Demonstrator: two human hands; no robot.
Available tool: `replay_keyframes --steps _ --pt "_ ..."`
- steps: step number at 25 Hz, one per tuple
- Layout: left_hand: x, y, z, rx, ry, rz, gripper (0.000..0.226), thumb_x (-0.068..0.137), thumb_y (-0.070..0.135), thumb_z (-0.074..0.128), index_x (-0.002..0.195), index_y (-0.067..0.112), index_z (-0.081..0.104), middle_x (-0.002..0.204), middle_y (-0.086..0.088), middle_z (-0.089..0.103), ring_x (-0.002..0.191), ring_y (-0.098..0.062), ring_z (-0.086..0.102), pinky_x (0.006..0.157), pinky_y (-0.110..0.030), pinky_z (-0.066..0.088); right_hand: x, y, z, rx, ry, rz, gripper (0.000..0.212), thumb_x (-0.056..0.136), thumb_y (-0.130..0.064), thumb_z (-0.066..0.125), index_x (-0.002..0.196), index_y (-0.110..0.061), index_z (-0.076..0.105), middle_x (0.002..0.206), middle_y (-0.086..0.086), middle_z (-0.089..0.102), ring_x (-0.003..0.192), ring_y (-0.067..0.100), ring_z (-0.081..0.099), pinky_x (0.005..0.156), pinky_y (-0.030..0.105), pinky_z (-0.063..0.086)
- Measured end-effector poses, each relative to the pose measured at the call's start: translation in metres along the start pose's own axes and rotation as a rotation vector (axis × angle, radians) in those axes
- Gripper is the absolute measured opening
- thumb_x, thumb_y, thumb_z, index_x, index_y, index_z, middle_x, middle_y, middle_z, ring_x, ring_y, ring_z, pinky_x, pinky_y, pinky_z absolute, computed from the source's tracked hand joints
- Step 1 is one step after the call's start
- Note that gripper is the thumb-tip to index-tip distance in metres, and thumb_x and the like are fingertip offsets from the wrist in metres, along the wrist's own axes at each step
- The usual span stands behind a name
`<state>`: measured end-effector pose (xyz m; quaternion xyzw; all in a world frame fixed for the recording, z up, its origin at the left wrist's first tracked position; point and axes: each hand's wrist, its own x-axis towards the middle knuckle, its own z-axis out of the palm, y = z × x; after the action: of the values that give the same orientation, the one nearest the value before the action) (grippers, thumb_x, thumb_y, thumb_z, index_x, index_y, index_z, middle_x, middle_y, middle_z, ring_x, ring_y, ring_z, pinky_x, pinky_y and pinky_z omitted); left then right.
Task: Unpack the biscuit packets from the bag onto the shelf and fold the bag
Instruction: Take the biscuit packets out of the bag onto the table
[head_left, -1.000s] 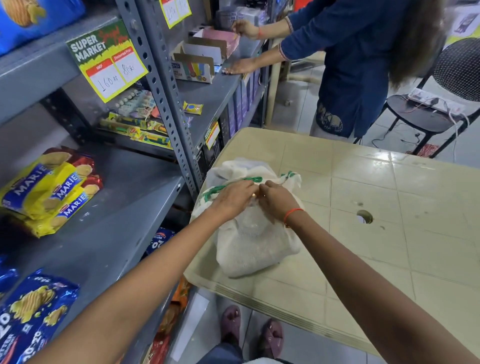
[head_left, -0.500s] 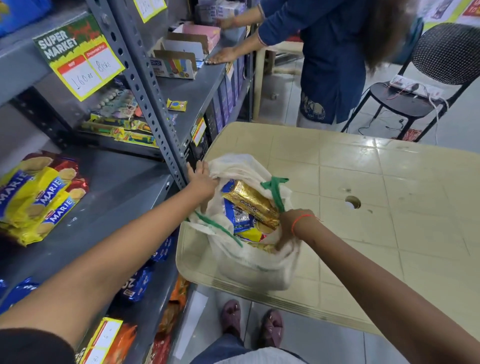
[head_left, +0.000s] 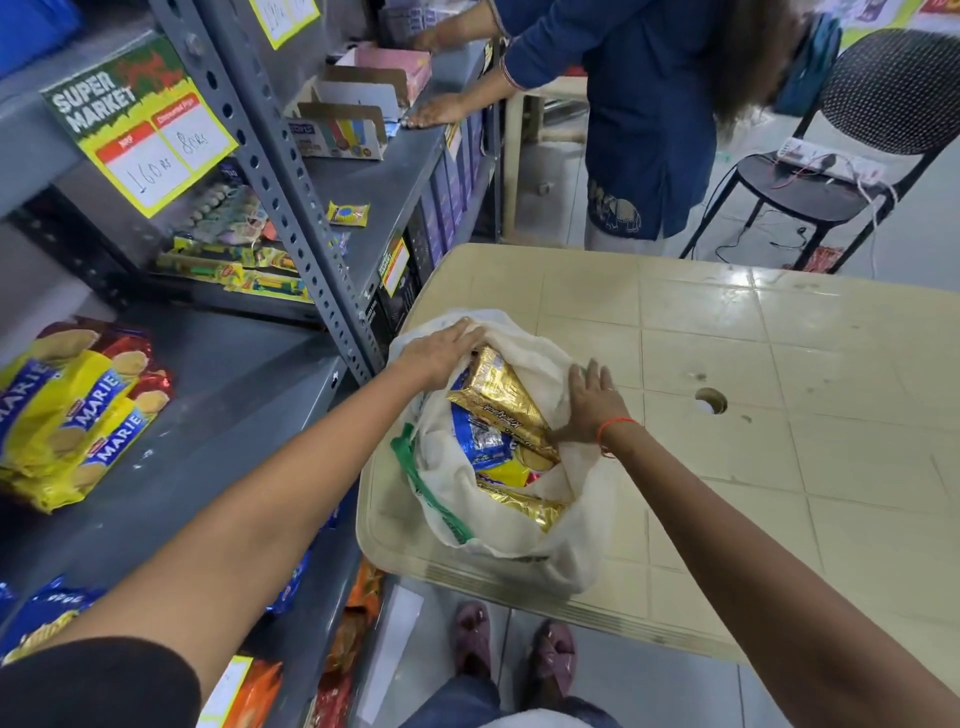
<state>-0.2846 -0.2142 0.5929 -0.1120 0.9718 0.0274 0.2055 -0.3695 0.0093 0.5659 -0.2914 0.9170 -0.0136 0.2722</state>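
Black sleeve (head_left: 98, 686) on the left upper arm; orange thread (head_left: 615, 427) on the wrist of the right hand (head_left: 589, 402); blue jeans (head_left: 457, 699); 2 pink slippers (head_left: 472, 636).

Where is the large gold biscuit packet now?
In the head view, the gold packet lies on top inside the open white bag, at the table's left edge, between the left hand and right hand.

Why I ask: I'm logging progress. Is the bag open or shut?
Open: the bag gapes, the left hand and right hand press its rim apart, and packets show inside.
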Motion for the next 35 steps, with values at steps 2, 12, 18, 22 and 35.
replay_keyframes --steps 2,12,18,22,35 --pt "0.008 -0.001 0.002 -0.049 -0.002 -0.001 0.099 0.08 -0.018 0.045 0.152 0.03 -0.003 0.162 0.003 -0.011 0.146 -0.024 0.022 0.097 -0.041 0.044 0.005 0.009 -0.005 0.073 -0.035 0.047 0.127 0.062 -0.056 0.077 0.15 -0.012 -0.004 0.158 0.019 -0.008 0.147 0.038 -0.005 0.121 0.048 0.011" --pt "0.034 0.008 -0.012 -0.346 0.066 0.007 0.06 0.094 0.001 0.04 0.149 0.024 0.03 0.16 -0.006 0.019 0.141 -0.03 0.031 0.109 -0.043 0.037 0.022 0.051 -0.01 0.795 0.209 0.185 0.027 0.078 -0.02 0.073 0.081 0.006 0.067 0.079 0.019 0.063 0.076 0.027 0.056 0.072 0.038 0.049" --pt "0.001 0.038 -0.004 -0.386 0.449 -0.267 0.029 0.093 0.027 0.048 0.111 0.007 0.061 0.116 -0.015 0.057 0.114 -0.035 0.051 0.086 -0.041 0.046 0.013 0.013 0.014 0.363 0.57 0.126 0.028 0.085 -0.012 0.054 0.111 -0.008 0.061 0.122 0.017 0.053 0.113 0.035 0.048 0.089 0.042 0.048" --pt "-0.002 0.041 0.003 -0.636 0.03 -0.464 0.063 0.086 0.057 0.052 0.114 0.001 0.059 0.115 -0.019 0.065 0.107 -0.037 0.062 0.086 -0.039 0.054 -0.004 -0.03 0.038 0.134 0.519 -0.354 0.067 0.079 -0.054 0.053 0.128 -0.009 0.05 0.132 0.015 0.05 0.119 0.032 0.048 0.098 0.042 0.046" --pt "-0.003 0.065 -0.026 -1.59 -0.094 -0.253 0.08 0.071 0.082 0.044 0.109 0.016 0.068 0.1 -0.008 0.073 0.094 -0.026 0.069 0.086 -0.04 0.056 -0.022 -0.019 -0.035 1.331 0.447 -0.173 0.016 0.074 -0.022 0.069 0.088 -0.016 0.066 0.083 0.004 0.068 0.074 0.016 0.065 0.07 0.031 0.054"
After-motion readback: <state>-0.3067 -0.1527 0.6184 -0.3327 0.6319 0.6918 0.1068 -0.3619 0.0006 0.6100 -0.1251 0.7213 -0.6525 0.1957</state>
